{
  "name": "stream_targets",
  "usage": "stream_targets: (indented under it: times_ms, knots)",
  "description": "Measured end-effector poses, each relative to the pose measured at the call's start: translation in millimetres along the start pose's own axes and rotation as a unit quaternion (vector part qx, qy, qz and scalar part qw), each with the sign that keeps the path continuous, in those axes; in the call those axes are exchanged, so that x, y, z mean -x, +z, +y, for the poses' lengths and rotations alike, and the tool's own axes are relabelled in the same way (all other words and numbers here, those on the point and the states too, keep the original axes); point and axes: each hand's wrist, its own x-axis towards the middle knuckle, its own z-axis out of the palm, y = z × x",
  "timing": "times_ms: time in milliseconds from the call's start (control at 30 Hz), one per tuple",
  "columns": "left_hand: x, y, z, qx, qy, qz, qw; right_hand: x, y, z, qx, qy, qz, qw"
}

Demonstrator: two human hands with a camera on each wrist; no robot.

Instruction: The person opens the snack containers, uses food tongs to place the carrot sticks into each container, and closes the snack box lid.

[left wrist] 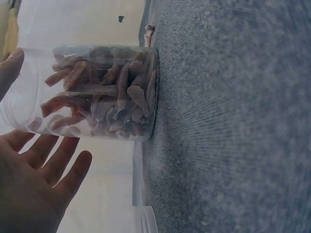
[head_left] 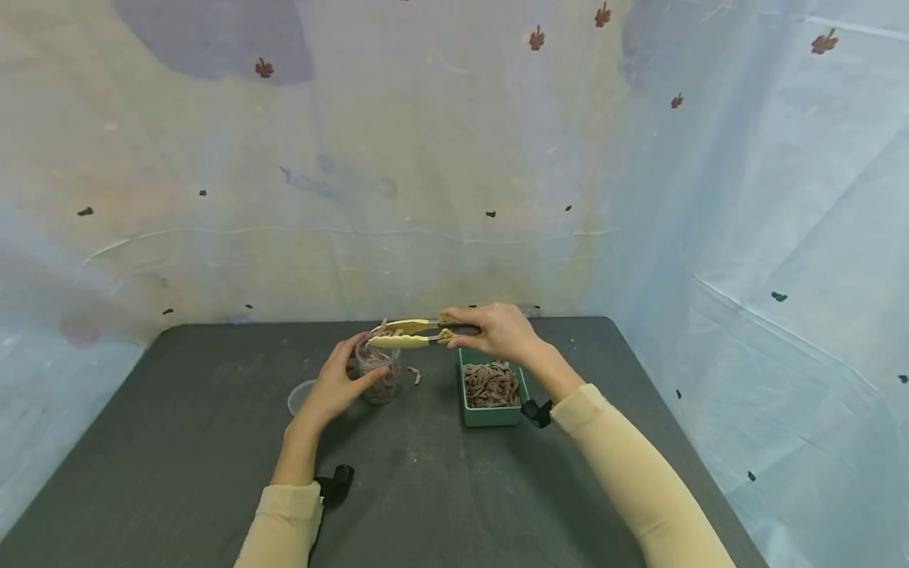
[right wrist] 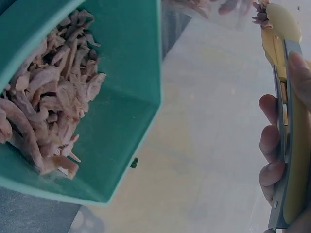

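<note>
My left hand (head_left: 338, 385) curls round a clear plastic jar (left wrist: 102, 92), thumb on one side and fingers on the other. Brownish-grey strips that look like dried meat (left wrist: 121, 90) fill much of the jar, which stands upright on the table. My right hand (head_left: 499, 331) grips a pair of yellow-tipped metal tongs (head_left: 405, 334). Their heads are over the jar's mouth, with several strips (right wrist: 261, 13) held between the tips. Under my right forearm stands a green rectangular bin (head_left: 491, 416) holding a heap of the same strips (right wrist: 53, 97).
A round clear lid (head_left: 300, 396) lies left of the jar, partly behind my left wrist. One loose strip (head_left: 415, 375) lies on the dark grey table (head_left: 412, 489) between jar and bin. Plastic sheeting (head_left: 426, 158) hangs behind the table and along its right side.
</note>
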Motion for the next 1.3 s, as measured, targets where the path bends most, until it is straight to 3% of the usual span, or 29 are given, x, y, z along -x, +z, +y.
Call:
stream_targets:
  times_ms: [367, 933, 1300]
  knots:
    - [-0.5, -0.2, -0.6, 0.008, -0.005, -0.002, 1.0, -7.7, 9, -6, 0.038, -0.002, -0.029, 0.9988]
    - [-0.4, -0.3, -2.4, 0.009, 0.001, -0.001, 1.0, -5.6, 7, -12, 0.043, 0.008, -0.043, 0.9981]
    - [-0.7, -0.8, -1.3, 0.008, 0.003, -0.006, 0.9999, 9.3, 2, -7, 0.032, 0.02, -0.009, 0.9993]
